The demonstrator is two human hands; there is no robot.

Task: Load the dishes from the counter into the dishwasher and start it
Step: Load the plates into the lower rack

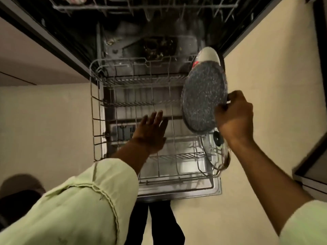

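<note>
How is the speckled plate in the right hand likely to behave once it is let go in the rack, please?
The speckled plate looks rigid and probably breakable. The right hand grips only its rim, so it may slip. Held on edge at the rack's right side, it could tip or roll unless slotted between tines.

The floor is a plain cream surface that spreads on both sides of the view, lit dimly and warmly, with soft shadows. At upper left a pale cabinet front runs along a dark edge strip. At the right edge a dark-framed cabinet corner juts in. A rounded dark shape lies at lower left, too blurred to identify.
</note>
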